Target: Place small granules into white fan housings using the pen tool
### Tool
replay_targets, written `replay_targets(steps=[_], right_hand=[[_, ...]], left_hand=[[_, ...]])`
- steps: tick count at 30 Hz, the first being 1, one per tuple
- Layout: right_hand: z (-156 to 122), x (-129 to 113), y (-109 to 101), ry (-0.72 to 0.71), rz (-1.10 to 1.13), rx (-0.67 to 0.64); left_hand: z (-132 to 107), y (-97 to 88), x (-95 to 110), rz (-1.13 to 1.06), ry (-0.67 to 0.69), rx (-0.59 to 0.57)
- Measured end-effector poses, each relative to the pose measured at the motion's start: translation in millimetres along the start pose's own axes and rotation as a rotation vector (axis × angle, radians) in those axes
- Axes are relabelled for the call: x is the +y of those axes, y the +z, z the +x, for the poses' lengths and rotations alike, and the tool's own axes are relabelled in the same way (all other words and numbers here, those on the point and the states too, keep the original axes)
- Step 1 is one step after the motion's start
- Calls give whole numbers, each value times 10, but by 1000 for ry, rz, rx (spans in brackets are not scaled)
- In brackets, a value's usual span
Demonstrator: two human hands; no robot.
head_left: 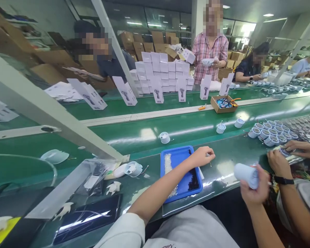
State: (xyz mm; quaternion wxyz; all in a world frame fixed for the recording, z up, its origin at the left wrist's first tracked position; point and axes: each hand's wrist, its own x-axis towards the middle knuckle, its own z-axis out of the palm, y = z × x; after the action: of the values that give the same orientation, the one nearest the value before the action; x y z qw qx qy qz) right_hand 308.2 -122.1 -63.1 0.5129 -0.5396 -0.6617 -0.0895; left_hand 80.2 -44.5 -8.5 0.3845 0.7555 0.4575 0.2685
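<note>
My right hand is wrapped around a pale blue cylindrical housing, held tilted above the front edge of the bench and slightly blurred. Reaching across a blue tray, my left hand has its fingers pinched together beyond the tray's right rim. A small piece shows at its fingertips, too small to name, and a thin wire hangs just below. Small white parts lie along the tray's left side, and small black parts along its right. My left forearm hides part of the tray.
Round pale blue motor-like units cluster at the right, beside a co-worker's hands. One white cup-shaped part sits on the green belt. A dark phone-like slab lies left. Across stand printed boxes and other people.
</note>
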Motion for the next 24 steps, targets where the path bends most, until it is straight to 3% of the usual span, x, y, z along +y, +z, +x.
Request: replay_targets(steps=[3, 4, 7, 10, 13, 15, 18, 22, 24], right_hand=[[-121, -48, 152, 1, -33, -272], [-134, -88, 162, 26, -47, -302], [-133, -235, 93, 98, -140, -185], [-152, -308, 82, 68, -150, -35], [-185, -288, 204, 17, -98, -190], [-166, -294, 246, 51, -90, -215], [-64, -427, 123, 138, -12, -74], [21, -762, -152, 255, 243, -6], [-14, -918, -163, 236, 317, -36]], left_hand=[[-93, -76, -8, -37, 17, -13], [-144, -112, -7, -49, 23, -14], [-338, -223, -3, -96, 44, -23], [-552, -302, 25, -139, 1, -14], [-749, -306, 78, -188, -86, -4], [-864, -252, 101, -265, -144, -3], [-980, -92, 116, -536, -258, -16], [-957, 169, 194, -1204, -490, 78], [-888, 274, 272, -1514, -646, 151]])
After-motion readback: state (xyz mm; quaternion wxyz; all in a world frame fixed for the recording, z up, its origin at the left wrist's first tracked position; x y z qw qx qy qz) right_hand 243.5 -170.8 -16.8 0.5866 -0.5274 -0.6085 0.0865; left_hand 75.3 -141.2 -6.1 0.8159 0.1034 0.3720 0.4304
